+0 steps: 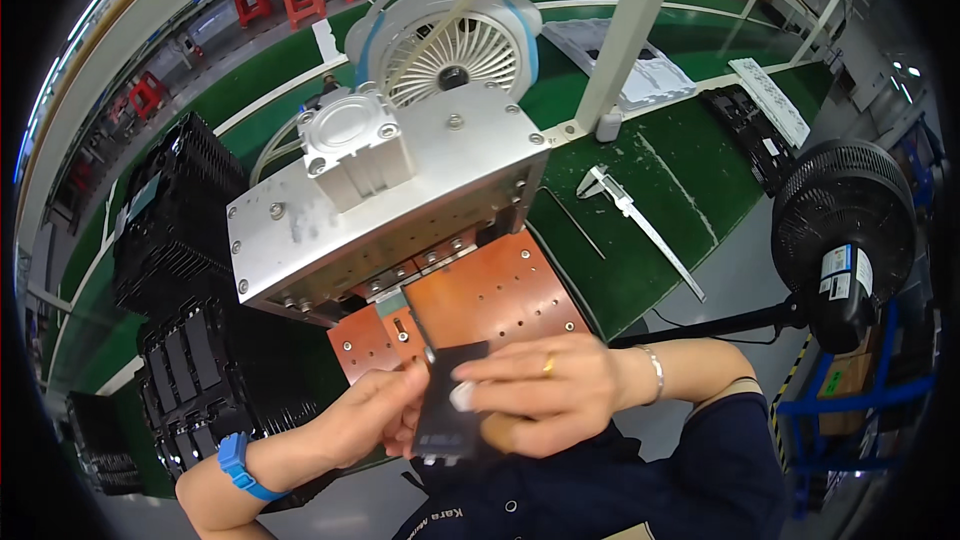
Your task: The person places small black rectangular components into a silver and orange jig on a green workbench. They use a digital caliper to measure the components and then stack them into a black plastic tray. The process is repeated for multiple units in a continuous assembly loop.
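Observation:
A flat black rectangular part (pixel 455 402) is held tilted between my two hands, in front of the copper-coloured base plate (pixel 490 290) of a metal press. My left hand (pixel 385 410) pinches its left edge. Across its upper right side lie the fingers of my right hand (pixel 555 390), with the thumb toward its right edge. Something small and white (pixel 462 396) shows at a right fingertip; its kind is unclear. A yellowish cover seems to be on the right thumb. The lower end of the part is slightly blurred.
The silver press housing (pixel 390 210) carries a square cylinder (pixel 355 145). Stacks of black trays (pixel 180 220) stand at left. A caliper (pixel 640 225) and a thin rod (pixel 575 225) lie on the green mat. A white fan (pixel 450 50) stands behind, a black fan (pixel 840 230) at right.

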Motion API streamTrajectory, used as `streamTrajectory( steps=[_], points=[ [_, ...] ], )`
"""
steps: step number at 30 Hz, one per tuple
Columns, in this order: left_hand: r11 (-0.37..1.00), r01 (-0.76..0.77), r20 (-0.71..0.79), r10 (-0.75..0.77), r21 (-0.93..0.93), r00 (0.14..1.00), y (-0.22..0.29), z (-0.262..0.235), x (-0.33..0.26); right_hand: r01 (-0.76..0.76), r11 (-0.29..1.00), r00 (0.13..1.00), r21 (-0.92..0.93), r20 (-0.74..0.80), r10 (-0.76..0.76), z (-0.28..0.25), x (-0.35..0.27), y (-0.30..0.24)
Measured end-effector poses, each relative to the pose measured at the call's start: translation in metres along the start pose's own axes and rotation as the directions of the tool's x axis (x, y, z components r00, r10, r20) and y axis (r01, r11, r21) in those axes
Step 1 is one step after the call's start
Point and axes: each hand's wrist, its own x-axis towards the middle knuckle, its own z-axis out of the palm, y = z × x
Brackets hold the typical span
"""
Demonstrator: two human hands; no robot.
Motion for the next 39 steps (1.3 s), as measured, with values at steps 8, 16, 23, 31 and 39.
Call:
streamTrajectory(
  steps=[8, 16, 23, 31, 39],
  points=[
    [0.951, -0.289, -0.142, 0.273, -0.11, 0.952, 0.011, 0.012, -0.002, -0.598, 0.665, 0.794, -0.446, -0.22, 0.566, -0.049, -0.05, 0.045],
    [0.915, -0.358, -0.425, 0.253, -0.187, 0.869, 0.004, 0.0, 0.011, -0.793, -0.019, 0.233, -0.61, -0.332, 0.914, -0.112, -0.187, 0.113],
    [0.892, -0.403, -0.434, 0.286, -0.207, 0.855, 0.009, 0.001, 0.012, -0.925, 0.135, 0.305, -0.354, -0.484, 0.82, -0.123, -0.213, 0.098],
    [0.905, -0.359, -0.363, 0.263, -0.228, 0.894, 0.0, -0.002, 0.014, -0.878, 0.476, 0.413, 0.043, -0.433, 0.801, -0.07, -0.103, 0.015],
    [0.904, -0.339, -0.309, 0.255, -0.26, 0.916, 0.004, 0.002, 0.011, -0.654, 0.718, 0.756, -0.239, -0.215, 0.618, -0.024, -0.033, 0.009]
  ],
)
